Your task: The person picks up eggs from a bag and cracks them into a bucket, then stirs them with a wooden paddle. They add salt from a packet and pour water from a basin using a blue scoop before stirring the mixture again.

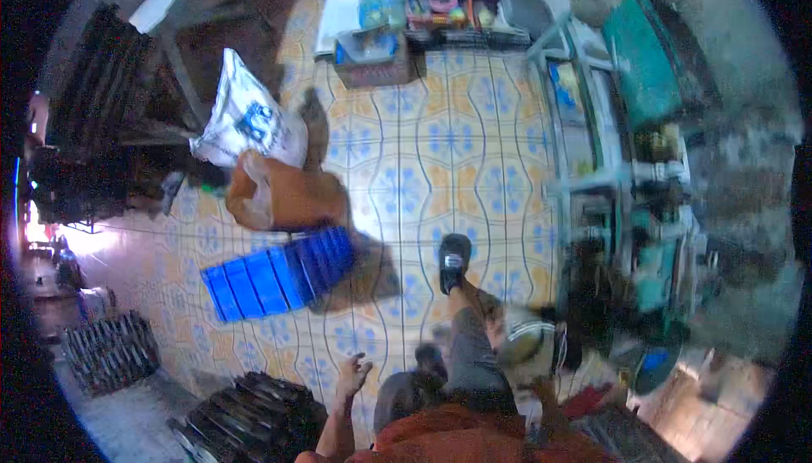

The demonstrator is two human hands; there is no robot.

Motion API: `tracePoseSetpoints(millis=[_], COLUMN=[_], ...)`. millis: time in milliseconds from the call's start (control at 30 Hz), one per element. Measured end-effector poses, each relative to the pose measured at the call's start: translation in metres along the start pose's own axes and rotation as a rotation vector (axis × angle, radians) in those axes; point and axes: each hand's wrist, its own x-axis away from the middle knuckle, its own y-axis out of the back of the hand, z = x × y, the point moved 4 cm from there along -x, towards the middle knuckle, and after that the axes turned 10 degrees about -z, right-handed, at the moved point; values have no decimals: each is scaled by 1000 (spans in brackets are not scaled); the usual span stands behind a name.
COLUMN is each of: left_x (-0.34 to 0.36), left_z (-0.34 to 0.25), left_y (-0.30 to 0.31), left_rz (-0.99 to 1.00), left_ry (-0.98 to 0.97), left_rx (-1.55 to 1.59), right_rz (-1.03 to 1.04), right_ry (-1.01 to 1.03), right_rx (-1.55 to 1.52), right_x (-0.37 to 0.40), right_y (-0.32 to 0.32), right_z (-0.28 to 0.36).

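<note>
My left hand [353,373] hangs over the tiled floor to the left of my legs. Its fingers are partly curled but apart, and nothing shows between them. Low on the right side, my right hand [541,390] is smeared by motion beside dark and red items, so what it holds, if anything, cannot be made out. Closest to my left hand lies a stack of dark slatted pieces [249,416]. A blue plastic crate [262,281] rests on the floor farther ahead, left of my sandalled foot [454,262].
Behind the crate stand a brown box or bag [292,195] and a white sack [254,120]. A cardboard box [372,61] sits before a loaded table at the back. Along the right runs a metal rack [592,180]. Another slatted stack [110,351] is at far left.
</note>
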Motion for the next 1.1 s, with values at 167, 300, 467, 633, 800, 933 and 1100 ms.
tracePoseSetpoints(millis=[167, 300, 467, 633, 800, 933, 1100], left_x=[-85, -152, -224, -383, -532, -656, -789], left_z=[-158, -224, -261, -279, -454, -549, -551], left_y=[48, 103, 188, 286, 444, 509, 541], left_rz=[-52, -192, -264, -296, -238, -215, -151], left_ry=[-41, -188, 85, -188, -99, -247, -283], left_rx=[49, 72, 317, -85, -295, 302, -125], right_rz=[62, -96, -247, -213, 182, 138, 261], right_ry=[148, 278, 313, 268, 311, 175, 614], right_rx=[-35, -76, -312, -362, -107, -455, 613], right_x=[-103, -195, -255, -282, -277, -277, -339], right_y=[94, 245, 405, 409, 296, 277, 275], right_z=[152, 311, 520, 641, 663, 684, 771])
